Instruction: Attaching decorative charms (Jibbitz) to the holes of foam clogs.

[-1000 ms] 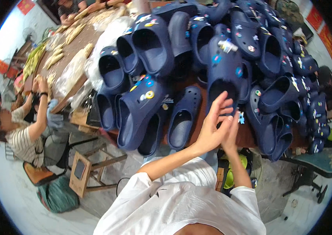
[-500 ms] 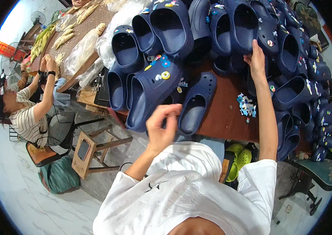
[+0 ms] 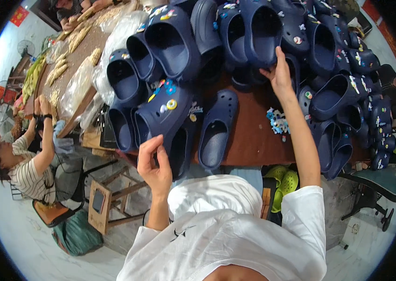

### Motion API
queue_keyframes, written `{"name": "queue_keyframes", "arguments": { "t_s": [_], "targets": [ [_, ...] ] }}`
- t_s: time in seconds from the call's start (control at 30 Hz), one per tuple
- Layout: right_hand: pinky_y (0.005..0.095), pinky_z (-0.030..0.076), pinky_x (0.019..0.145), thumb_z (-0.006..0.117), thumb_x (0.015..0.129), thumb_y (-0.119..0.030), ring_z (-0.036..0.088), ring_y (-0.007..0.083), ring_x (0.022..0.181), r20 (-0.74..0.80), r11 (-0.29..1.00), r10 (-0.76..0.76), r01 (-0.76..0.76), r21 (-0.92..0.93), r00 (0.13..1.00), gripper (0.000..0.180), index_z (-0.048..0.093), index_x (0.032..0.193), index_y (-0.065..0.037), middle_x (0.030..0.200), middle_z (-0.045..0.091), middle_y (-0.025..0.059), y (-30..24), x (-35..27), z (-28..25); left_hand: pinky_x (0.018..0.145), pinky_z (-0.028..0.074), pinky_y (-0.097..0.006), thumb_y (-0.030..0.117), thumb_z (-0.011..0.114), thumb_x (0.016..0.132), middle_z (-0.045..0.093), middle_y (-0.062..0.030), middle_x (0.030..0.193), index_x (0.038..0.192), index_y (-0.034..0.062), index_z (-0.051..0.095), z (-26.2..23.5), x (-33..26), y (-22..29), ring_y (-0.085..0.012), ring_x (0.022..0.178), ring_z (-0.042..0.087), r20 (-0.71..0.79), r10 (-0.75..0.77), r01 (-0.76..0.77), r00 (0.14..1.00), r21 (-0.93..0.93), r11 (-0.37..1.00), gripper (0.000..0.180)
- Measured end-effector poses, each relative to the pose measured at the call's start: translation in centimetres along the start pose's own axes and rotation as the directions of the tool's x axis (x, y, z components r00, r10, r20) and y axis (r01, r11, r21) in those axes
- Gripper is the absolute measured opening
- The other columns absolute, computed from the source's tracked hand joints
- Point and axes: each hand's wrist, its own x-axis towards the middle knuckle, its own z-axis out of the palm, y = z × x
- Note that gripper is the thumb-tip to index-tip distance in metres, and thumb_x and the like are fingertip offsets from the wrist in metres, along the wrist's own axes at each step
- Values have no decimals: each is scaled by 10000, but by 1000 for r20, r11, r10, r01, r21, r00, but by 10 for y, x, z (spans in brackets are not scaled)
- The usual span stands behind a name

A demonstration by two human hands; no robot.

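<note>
Navy clogs with colourful charms are heaped on the brown table. My right hand (image 3: 282, 77) reaches up to an upright navy clog (image 3: 263, 33), its fingers and thumb around the heel end. My left hand (image 3: 155, 164) is held with thumb and fingertips drawn together, at the near end of a charm-studded clog (image 3: 165, 110). Whether anything small is in that pinch is hidden. Between my hands a plain navy clog (image 3: 217, 131) without charms lies toe away from me. Left of my right forearm sits a small pile of blue and white charms (image 3: 278, 121).
The brown tabletop (image 3: 249, 136) ends close to my body. Bright green clogs (image 3: 286, 185) are below its edge. At left, a person in a striped top (image 3: 34, 161) handles corn at another table, near a wooden stool (image 3: 109, 201). A dark chair (image 3: 378, 180) stands at right.
The view has shifted, so the table's contents appear farther left. My left hand has moved left, away from the plain clog, its fingers drawn together. My right hand stays at the same clog.
</note>
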Motion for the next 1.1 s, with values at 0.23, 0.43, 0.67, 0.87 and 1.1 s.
{"name": "queue_keyframes", "arguments": {
  "t_s": [0.23, 0.43, 0.67, 0.87, 1.1],
  "targets": [
    [436, 537, 841, 439, 973, -559, 570, 256, 1102, -51, 995, -80, 83, 58, 996, 626, 461, 1335, -49, 1269, 552, 127, 6, -12, -2, 882, 460, -229, -48, 542, 946, 641, -79, 1093, 1093, -32, 657, 1, 9, 10, -114, 990, 602, -55, 13, -11, 998, 37, 999, 187],
    [353, 500, 847, 518, 1004, -232, 575, 200, 1009, -218, 912, -395, 353, -208, 892, 267, 564, 1159, -18, 1041, 578, 83, 46, -75, 10, 873, 474, -252, -98, 522, 915, 648, -105, 1071, 1046, -29, 654, 1, -9, 12, -141, 973, 608, -37, 58, -57, 998, 24, 998, 198],
    [414, 440, 848, 640, 832, -86, 567, 326, 991, 548, 468, -434, 699, -541, 715, 251, 614, 1079, -47, 1038, 588, 140, 70, -170, 60, 924, 457, -329, -23, 616, 853, 631, -143, 1124, 1179, 7, 622, 4, -12, 22, -256, 1024, 605, -22, 197, -169, 980, 426, 889, 328],
    [422, 391, 888, 658, 821, -129, 529, 305, 1075, 649, 443, -331, 719, -535, 686, 407, 574, 1212, -53, 1144, 566, 120, 86, -193, 91, 802, 481, -289, 61, 701, 859, 655, -127, 1080, 1260, -43, 533, -1, 15, -2, -163, 934, 605, 54, -102, 81, 993, 305, 949, 447],
    [463, 318, 1070, 648, 868, -102, 404, 381, 1259, 337, 377, -498, 549, -746, 799, 597, 406, 1399, 20, 1383, 358, 236, 93, -201, 63, 777, 424, -201, 31, 737, 817, 583, 26, 989, 1216, 30, 579, -32, 13, 22, -73, 848, 499, 75, -299, 277, 951, 219, 936, 429]
  ]
}}
